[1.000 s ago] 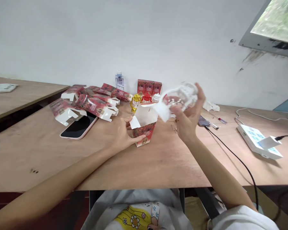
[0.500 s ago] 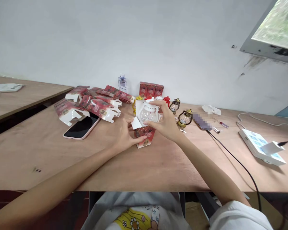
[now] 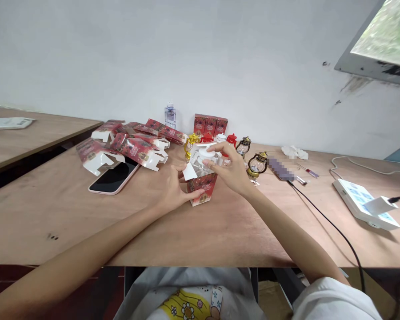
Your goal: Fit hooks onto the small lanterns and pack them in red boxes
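Note:
My left hand [image 3: 178, 189] is closed around the lower left side of a red printed box [image 3: 202, 189], whose white top flaps stand apart. My right hand [image 3: 228, 166] grips a small white lantern [image 3: 206, 154] by its top. The lantern sits partly down in the box's mouth, its lower part hidden by the box walls and flap. Behind the box stand more little lanterns: a gold one [image 3: 190, 144], a red one [image 3: 231, 140], a white one [image 3: 220, 137], and two dark bronze ones, the nearer [image 3: 256, 165] to the right of my right hand.
Several opened red boxes [image 3: 136, 149] lie in a pile at the left, partly over a phone [image 3: 115, 178]. A water bottle [image 3: 170, 115] and closed red boxes [image 3: 210, 124] stand by the wall. On the right are a screwdriver [image 3: 310, 172], crumpled tissue [image 3: 295, 152] and a power strip [image 3: 363, 204].
My right hand has lowered the white lantern further into the red box, so less of it shows above the rim. My left hand stays on the box.

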Available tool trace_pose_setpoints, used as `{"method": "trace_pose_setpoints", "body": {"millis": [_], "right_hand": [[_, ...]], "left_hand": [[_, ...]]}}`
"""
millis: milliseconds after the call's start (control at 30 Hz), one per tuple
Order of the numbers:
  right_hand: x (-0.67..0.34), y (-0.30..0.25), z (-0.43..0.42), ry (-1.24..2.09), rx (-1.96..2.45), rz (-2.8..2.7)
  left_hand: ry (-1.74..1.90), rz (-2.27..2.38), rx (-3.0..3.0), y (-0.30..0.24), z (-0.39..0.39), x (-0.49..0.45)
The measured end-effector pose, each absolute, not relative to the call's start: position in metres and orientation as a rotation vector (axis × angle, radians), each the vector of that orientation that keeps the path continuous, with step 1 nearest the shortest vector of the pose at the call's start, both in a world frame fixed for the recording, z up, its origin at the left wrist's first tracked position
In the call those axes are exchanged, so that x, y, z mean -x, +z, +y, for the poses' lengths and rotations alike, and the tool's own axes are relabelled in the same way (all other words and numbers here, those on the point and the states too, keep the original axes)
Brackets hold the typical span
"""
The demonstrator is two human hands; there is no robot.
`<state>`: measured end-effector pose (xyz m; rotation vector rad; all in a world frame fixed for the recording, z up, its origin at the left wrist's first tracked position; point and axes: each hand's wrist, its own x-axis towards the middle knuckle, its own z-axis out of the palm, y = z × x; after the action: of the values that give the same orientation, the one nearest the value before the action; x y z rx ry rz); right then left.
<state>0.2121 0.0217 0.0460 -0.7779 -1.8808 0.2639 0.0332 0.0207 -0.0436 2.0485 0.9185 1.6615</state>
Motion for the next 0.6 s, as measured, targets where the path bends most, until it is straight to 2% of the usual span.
{"method": "trace_pose_setpoints", "body": {"millis": [233, 467, 600], "right_hand": [[-0.2102, 0.0511, 0.0274, 0.404, 0.581, -1.888], [-0.2144, 0.0521, 0.0246, 0.545, 0.528, -2.006], [-0.2086, 0.0516, 0.0248, 0.517, 0.593, -1.929]], "left_hand": [[1.637, 0.901, -1.913, -0.0464, 0.0209, -0.0359], [1.624, 0.909, -1.900, -0.0455, 0.0205, -0.0354], [1.623, 0.914, -1.901, -0.0472, 0.0209, -0.0349]]}}
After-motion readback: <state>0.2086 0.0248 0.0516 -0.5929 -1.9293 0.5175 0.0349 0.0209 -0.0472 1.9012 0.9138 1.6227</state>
